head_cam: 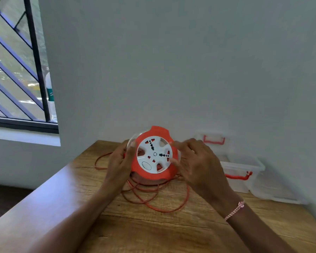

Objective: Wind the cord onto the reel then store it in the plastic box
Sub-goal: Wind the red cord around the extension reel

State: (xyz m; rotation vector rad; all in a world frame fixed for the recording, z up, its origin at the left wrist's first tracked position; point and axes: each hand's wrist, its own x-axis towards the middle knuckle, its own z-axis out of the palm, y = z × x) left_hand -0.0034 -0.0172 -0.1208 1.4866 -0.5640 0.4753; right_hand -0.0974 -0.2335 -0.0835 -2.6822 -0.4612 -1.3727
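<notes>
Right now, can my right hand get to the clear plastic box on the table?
Probably yes. The plastic box sits open just right of your right hand, with nothing visible between them; the hand is at the reel, which you would need to release or carry along.

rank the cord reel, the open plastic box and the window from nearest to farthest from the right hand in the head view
1. cord reel: at the fingertips of the right hand, just to its left.
2. open plastic box: on the table, off to the hand's right.
3. window: far off at the upper left, well beyond the table.
</notes>
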